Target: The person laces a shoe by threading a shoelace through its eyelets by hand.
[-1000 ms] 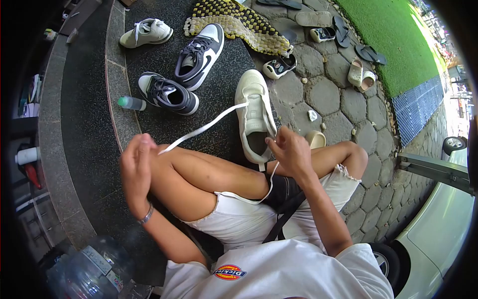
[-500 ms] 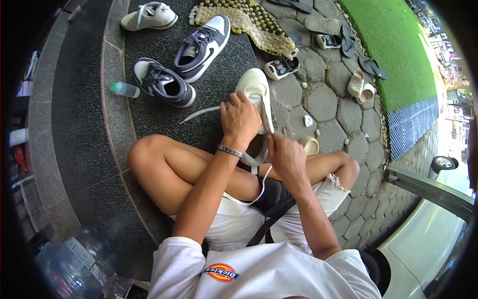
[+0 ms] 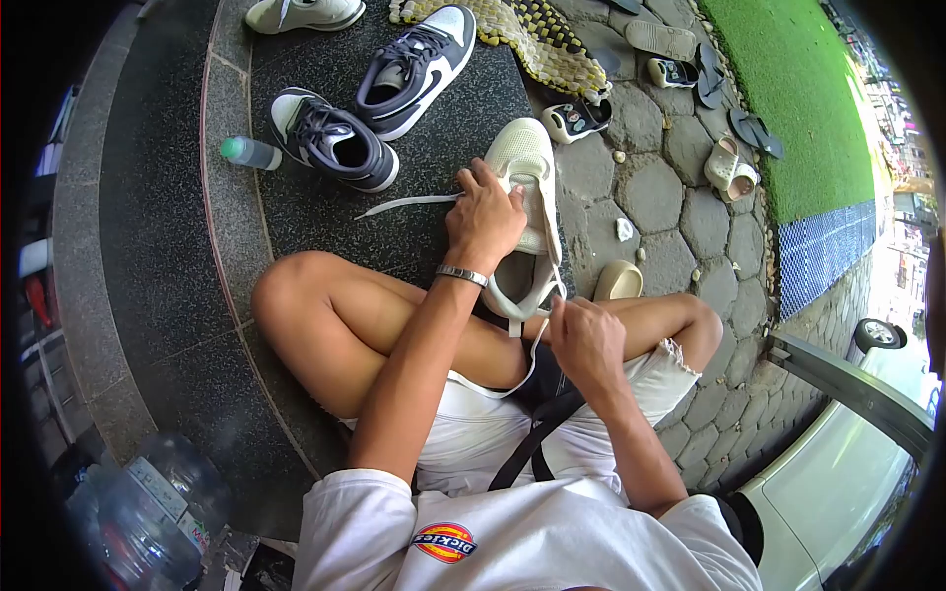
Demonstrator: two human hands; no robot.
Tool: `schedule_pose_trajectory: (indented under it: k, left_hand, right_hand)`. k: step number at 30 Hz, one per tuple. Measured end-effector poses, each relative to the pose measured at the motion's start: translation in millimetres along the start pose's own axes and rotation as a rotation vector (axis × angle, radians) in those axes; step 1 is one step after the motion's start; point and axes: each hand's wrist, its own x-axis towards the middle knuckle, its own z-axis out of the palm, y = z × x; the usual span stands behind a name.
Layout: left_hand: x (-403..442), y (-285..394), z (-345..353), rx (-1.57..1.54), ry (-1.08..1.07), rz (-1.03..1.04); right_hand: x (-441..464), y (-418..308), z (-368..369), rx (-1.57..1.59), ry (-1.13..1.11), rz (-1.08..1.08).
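A white sneaker [image 3: 518, 148] rests on the dark stone step, its toe pointing away from me and its heel near my crossed legs. My left hand [image 3: 485, 219] is closed on the sneaker's left side, with the thumb over the tongue. One loose end of the white shoelace [image 3: 409, 203] stretches out leftward from under this hand. At the right of the shoe's opening, my right hand [image 3: 588, 340] pinches the other part of the lace, which runs up to the right-side eyelets. A length of lace also hangs below toward my lap.
Dark-and-white sneakers [image 3: 340, 148] and a green-capped bottle [image 3: 250, 153] stand left on the step [image 3: 296, 222]. Another white shoe [image 3: 307, 12] and a woven mat [image 3: 552, 59] lie farther off. Sandals and clogs [image 3: 731, 167] sit on the paving. Large water bottles [image 3: 148, 522] are lower left.
My right hand has drawn back from the sneaker's side toward me, pulling the lace. My left thumb now lies across the tongue. The view has shifted slightly.
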Motion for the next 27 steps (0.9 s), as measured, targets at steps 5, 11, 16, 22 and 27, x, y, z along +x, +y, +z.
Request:
schedule_pose_trajectory:
  k: [5,11,16,22,27]
  left_hand:
    - [2,-2,8,0.022,0.032,0.037]
    - [0,-2,6,-0.008,0.004,0.044]
    - [-2,-10,8,0.218,0.208,0.166]
    - [-25,-7,-45,0.154,0.097,0.234]
    - [-42,-25,-66,0.014,0.083,0.490]
  right_hand:
    - [-28,6,-39,-0.021,-0.298,-0.101]
    - [-44,14,-60,-0.086,-0.381,-0.131]
    - [-13,0,-75,-0.285,-0.610,-0.011]
    - [82,7,-43,0.083,0.004,0.031]
    - [152,26,25,0.220,-0.178,0.076]
